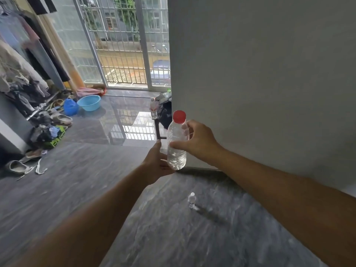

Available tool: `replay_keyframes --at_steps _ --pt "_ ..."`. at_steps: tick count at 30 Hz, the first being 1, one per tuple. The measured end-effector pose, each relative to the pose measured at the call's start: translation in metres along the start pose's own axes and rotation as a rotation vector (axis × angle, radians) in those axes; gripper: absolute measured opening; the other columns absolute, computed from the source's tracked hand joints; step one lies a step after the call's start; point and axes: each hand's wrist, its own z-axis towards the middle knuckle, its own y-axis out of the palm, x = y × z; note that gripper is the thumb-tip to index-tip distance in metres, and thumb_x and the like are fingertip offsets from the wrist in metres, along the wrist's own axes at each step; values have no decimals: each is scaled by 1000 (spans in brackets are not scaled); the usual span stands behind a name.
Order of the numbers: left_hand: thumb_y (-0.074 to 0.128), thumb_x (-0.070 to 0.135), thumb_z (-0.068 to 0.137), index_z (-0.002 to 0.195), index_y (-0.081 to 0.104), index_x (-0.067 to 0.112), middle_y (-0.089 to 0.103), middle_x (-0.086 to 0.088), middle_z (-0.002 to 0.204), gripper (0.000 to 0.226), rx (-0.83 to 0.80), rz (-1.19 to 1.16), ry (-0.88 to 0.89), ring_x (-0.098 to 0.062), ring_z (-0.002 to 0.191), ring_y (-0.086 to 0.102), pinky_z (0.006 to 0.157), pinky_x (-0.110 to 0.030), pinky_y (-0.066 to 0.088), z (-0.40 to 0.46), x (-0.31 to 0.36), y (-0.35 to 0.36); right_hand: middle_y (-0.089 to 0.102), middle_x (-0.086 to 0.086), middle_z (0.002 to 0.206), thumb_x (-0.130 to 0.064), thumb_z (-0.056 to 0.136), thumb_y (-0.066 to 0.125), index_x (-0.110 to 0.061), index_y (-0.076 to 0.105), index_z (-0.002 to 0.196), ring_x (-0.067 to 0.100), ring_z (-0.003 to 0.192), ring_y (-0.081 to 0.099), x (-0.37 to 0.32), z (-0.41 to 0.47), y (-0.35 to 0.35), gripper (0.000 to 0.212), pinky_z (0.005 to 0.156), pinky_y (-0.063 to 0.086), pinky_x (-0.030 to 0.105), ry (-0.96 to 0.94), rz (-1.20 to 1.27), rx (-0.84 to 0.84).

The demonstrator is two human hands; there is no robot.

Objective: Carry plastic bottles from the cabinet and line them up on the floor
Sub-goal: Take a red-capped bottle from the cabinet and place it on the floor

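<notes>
Head view: right hand (200, 140) wraps the middle of a red-capped bottle (177, 143), held upright in the air beside the grey wall (260, 83). Left hand (157, 162) cups under its base, fingers loosely spread. Another small bottle (192, 199) stands on the floor (77, 189) near the wall. Looks empty: light, thin-walled, crushable, so grip mid-body gently.

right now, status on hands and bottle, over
Right hand gripping red-capped bottle. Left hand cupped under its base. One small bottle upright on floor. Path clear.

Blue basin (89, 102) (beside blue bag (70, 106)) near barred window (123, 45).
</notes>
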Motion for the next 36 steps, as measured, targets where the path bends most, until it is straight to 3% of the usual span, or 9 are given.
replay_keyframes --at_steps 9,17,24,29,33,36 --pt "30 60 94 98 58 -6 61 -31 108 72 33 -42 -19 -41 103 60 90 -45 51 73 27 -17 66 3 109 -38 68 84 -13 57 114 16 91 62 32 77 23 59 76 50 23 -9 15 -52" --pt "29 60 94 103 57 -2 61 -26 112 69 49 -73 -16 -38 103 61 93 -46 50 149 18 -30 64 -2 99 -42 65 85 -16 57 106 6 76 54 87 128 63 55 58 34 11 -50 -14 -61" --pt "35 61 92 98 57 -1 63 -26 107 67 59 -64 -77 -38 99 63 83 -44 53 228 -18 -52 60 -7 85 -45 63 84 -22 52 92 -3 65 49 154 153 113 48 54 30 7 7 -38 -47" --pt "39 60 91 97 59 -4 65 -27 95 68 42 -99 -104 -38 91 65 77 -43 54 290 -58 -73 63 -6 90 -42 63 85 -18 57 96 5 72 54 204 162 158 49 55 32 7 12 -36 -28" --pt "40 60 91 95 60 -5 65 -26 88 68 21 -90 -95 -37 83 65 77 -43 55 336 -97 -92 60 -5 76 -41 61 86 -24 51 81 5 63 52 247 167 198 44 52 36 10 20 -57 -2" --pt "37 60 92 95 60 -5 64 -26 90 69 5 -74 -101 -35 83 65 74 -41 54 371 -130 -105 60 -6 76 -41 61 86 -23 53 82 4 64 52 285 166 233 44 52 36 10 32 -44 -5"
